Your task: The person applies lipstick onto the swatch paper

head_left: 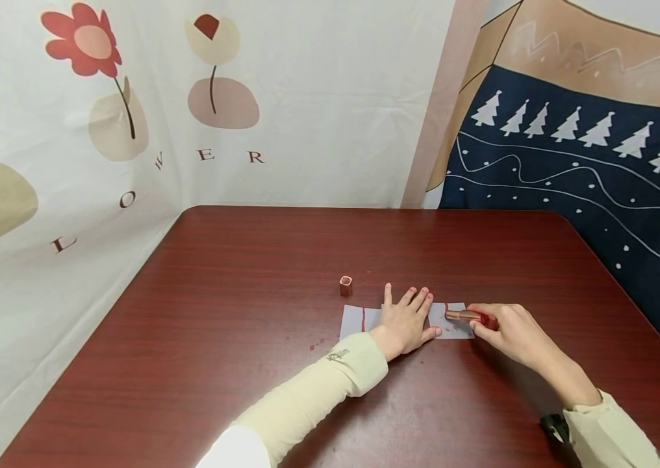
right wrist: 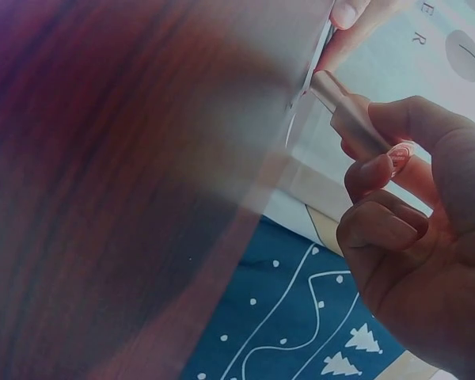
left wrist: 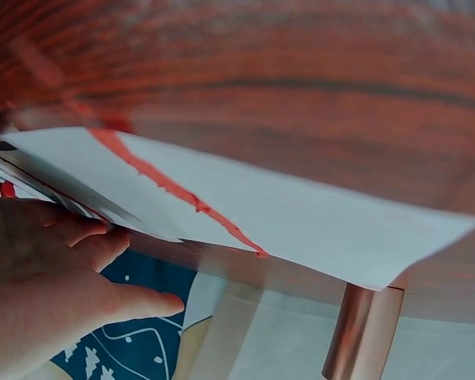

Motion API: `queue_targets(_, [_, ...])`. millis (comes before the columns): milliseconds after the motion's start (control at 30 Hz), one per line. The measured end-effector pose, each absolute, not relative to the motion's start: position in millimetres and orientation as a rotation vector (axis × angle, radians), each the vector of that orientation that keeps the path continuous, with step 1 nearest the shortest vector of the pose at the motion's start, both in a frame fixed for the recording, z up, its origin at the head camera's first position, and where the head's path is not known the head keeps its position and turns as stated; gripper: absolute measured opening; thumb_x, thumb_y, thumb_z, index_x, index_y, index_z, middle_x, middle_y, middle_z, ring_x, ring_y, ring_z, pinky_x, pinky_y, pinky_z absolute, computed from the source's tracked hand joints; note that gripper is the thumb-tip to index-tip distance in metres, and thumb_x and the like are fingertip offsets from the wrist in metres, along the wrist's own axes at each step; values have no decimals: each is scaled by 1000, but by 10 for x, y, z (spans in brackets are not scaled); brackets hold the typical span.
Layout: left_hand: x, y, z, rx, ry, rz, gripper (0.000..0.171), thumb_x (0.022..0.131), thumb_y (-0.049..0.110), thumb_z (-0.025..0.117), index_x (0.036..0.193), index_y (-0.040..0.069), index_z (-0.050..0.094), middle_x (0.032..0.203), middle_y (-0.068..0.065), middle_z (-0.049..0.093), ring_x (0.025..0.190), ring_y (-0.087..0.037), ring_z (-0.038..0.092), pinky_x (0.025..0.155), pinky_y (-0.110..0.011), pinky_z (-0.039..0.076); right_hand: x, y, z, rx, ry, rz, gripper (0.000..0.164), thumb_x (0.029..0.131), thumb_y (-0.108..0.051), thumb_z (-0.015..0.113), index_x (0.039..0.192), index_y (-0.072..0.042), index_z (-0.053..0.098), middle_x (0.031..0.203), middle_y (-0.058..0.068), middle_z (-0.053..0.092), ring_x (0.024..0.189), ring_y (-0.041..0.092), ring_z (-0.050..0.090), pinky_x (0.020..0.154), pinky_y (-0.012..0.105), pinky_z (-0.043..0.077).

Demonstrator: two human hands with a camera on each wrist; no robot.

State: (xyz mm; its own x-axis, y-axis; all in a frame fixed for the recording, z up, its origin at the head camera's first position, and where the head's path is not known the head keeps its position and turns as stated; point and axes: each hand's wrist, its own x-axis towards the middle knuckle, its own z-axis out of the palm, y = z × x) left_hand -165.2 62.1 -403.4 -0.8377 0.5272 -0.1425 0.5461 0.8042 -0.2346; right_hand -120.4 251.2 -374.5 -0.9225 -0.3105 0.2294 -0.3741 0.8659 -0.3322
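Note:
My left hand (head_left: 405, 325) lies spread over the middle of a white paper strip (head_left: 351, 318), fingers straight. The strip's middle is hidden, so I cannot tell whether it is one piece. A red line (left wrist: 196, 202) crosses its left part. My right hand (head_left: 514, 331) pinches a lipstick (head_left: 463, 315) with a rose-gold tube, also seen in the right wrist view (right wrist: 352, 123). The lipstick's tip meets the right part of the paper (head_left: 453, 330), at a short red mark (head_left: 447, 307). Beyond the strip's left part stands the lipstick cap (head_left: 345, 286), upright, its open end up.
The dark red-brown table (head_left: 248, 273) carries small reddish specks (head_left: 314, 346) near the strip's left part. A white cloth with flowers and letters (head_left: 306, 78) hangs behind and to the left. A navy cloth with white trees (head_left: 570, 162) hangs at the right.

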Motion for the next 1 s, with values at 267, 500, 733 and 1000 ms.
queue_targets(267, [-1642,616,-4014,872,2911,-407,66,82,63,13,138,29,12,142,13,9,128,-7,11,97,-52,6,-1202,2517,-3749,546,-2851,566,25,73,-15,65,95,-4,64,54,-10,40,46,3,33,40,20,28])
queue_targets(500, [-1644,618,-4019,866,2911,-405,66,82,63,13,138,29,12,142,13,9,128,-7,12,97,-52,5,-1197,2515,-3756,547,-2853,569,24,73,-15,65,95,-4,64,53,-10,39,46,3,33,40,20,28])
queue_targets(733, [-1654,618,-4034,869,2910,-411,67,81,64,13,138,29,11,142,13,8,128,-7,11,97,-52,6,-1188,2513,-3748,550,-2851,573,24,73,-15,65,95,-4,64,53,-10,39,46,3,33,40,20,27])
queue_targets(1000, [-1648,618,-4022,874,2917,-416,67,81,64,13,138,29,12,142,13,10,127,-7,12,97,-52,7,-1180,2519,-3753,533,-2857,570,24,73,-16,64,95,-4,64,53,-10,39,46,3,33,40,20,28])
